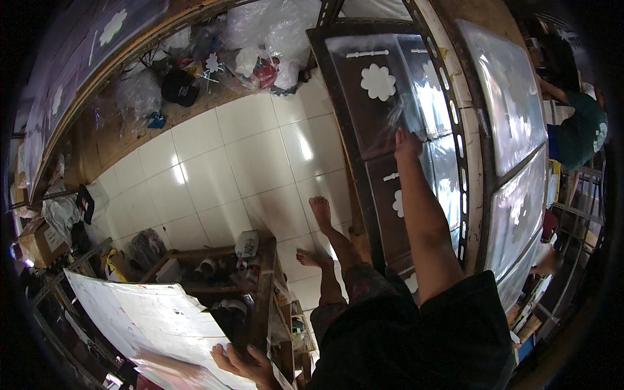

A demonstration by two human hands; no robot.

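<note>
My right hand [408,144] reaches over a dark-framed panel [351,123], its fingers closed at creases in a clear plastic sheet [394,116] that covers the panel. White flower-shaped cutouts [378,82] and short white strips [367,53] show on the brown surface under the sheet. Low on the left, my left hand [244,365] rests on the edge of a large white board [153,318], fingers apart. The underside of that hand is hidden.
A wooden rack [260,266] with cluttered shelves stands beside my legs. Plastic bags [279,29] and a black cap [180,88] lie on a low shelf across the tiled floor [247,153]. More film-covered panels [510,91] are at right, near a person in green [582,130].
</note>
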